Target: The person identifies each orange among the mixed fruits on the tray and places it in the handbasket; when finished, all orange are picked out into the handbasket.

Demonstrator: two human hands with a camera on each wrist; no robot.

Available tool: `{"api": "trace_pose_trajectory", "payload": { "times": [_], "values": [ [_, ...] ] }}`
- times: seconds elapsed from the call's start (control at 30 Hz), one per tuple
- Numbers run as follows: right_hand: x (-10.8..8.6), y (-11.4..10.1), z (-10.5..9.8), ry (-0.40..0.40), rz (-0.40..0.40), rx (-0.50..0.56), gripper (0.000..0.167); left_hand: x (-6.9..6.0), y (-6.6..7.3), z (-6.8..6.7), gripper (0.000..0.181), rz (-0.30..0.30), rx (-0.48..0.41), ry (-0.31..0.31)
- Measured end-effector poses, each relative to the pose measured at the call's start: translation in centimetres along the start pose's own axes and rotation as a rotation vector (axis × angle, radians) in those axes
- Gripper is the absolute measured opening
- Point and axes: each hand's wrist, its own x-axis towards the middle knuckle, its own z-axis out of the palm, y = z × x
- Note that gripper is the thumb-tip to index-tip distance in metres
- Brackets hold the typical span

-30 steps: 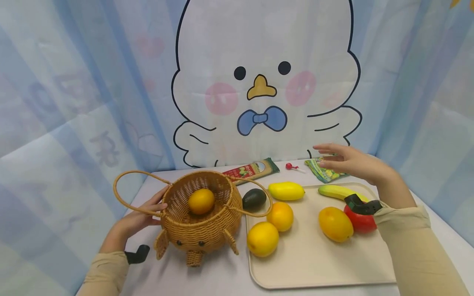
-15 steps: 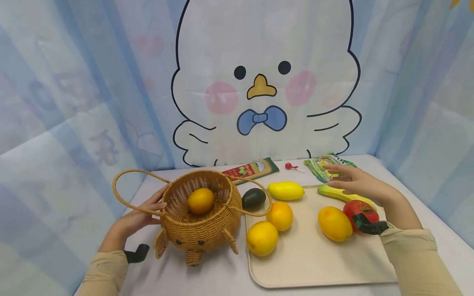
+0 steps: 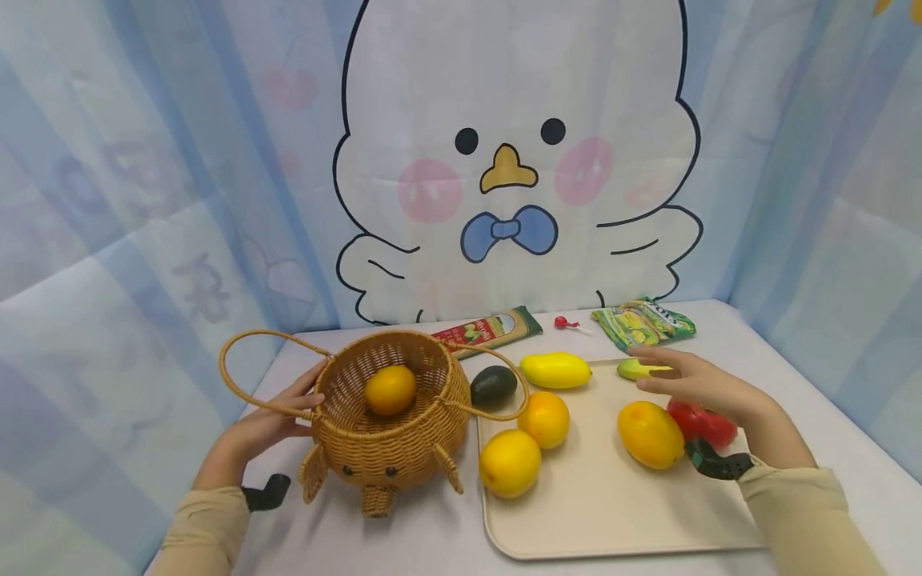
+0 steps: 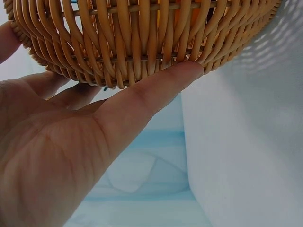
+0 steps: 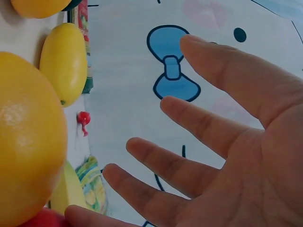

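The left grip point(image 3: 259, 428) rests spread against the outside of the wicker basket point(image 3: 403, 448), just to its right, with an orange fruit point(image 3: 390, 390) inside. The right grip point(image 3: 709, 386) hangs spread above the tray point(image 3: 576, 512), partly hiding a banana point(image 3: 635, 370) and a red fruit point(image 3: 702, 422); a mango point(image 3: 651, 434) lies nearer the person.

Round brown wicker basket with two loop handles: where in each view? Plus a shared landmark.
Head: the basket is in the lower half, mostly left of centre, left hand touching its side.
Left wrist: its woven wall spans most of the top edge.
Right wrist: not in it.
Shared landmark: blue-and-white printed cloth curtain, backdrop in head and right wrist, lower middle in left wrist.
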Motion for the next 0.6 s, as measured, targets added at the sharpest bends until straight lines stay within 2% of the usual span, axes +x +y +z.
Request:
{"api": "trace_pose_trajectory", "payload": {
  "times": [0.27, 0.43, 0.6],
  "values": [
    [0.2, 0.6, 1.7, -0.049, 0.039, 0.046, 0.072, 0.0, 0.1, 0.1, 0.069, -0.007, -0.007, 0.000],
    [0.3, 1.1, 2.9, -0.078, 0.018, 0.008, 0.070, 0.1, 0.1, 0.1, 0.071, -0.013, -0.030, 0.003],
    [0.1, 1.7, 4.4, -0.126, 0.084, -0.019, 0.072, 0.1, 0.0, 0.1, 0.070, -0.012, -0.019, 0.003]
  ]
}}
